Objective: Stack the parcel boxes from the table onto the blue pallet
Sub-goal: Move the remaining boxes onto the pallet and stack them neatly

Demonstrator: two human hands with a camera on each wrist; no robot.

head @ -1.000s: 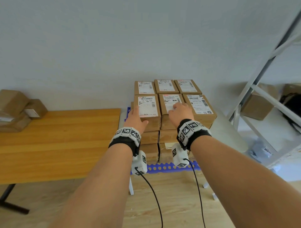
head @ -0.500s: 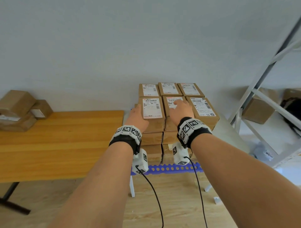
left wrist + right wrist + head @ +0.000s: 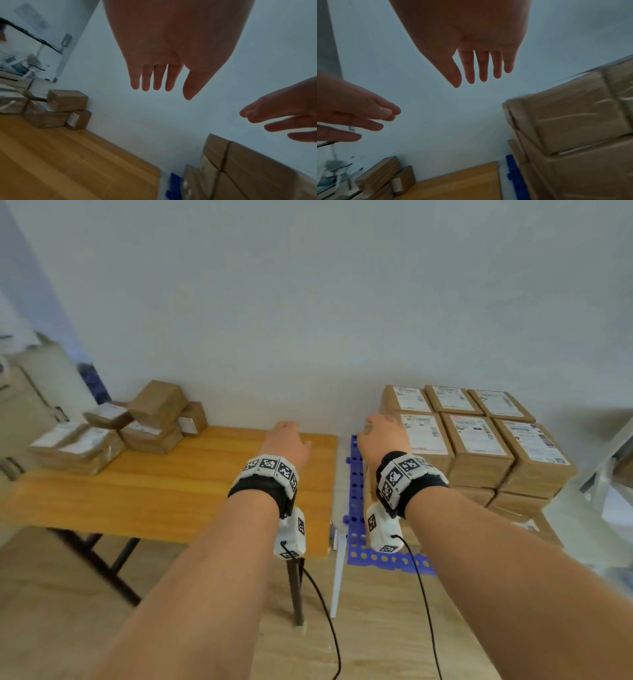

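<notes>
Brown parcel boxes with white labels stand stacked in layers [image 3: 474,440] on the blue pallet [image 3: 354,474] at the right. More parcel boxes [image 3: 150,422] lie in a loose pile at the far left end of the wooden table [image 3: 154,491]. My left hand [image 3: 286,438] hovers empty over the table's right end, fingers straight [image 3: 154,81]. My right hand [image 3: 380,433] floats empty beside the stack's left edge, above the pallet's rim, fingers straight [image 3: 481,70]. Neither hand touches a box.
A pale wall runs behind the table and pallet. A white metal rack [image 3: 609,467] stands at the right edge. Grey furniture [image 3: 30,392] sits beyond the table's left end. Black cables [image 3: 325,611] hang from both wrists over the wooden floor.
Both hands have come off the top boxes of the stack and swung left; the left one is now over the table. My view has turned left, showing the pile on the table.
</notes>
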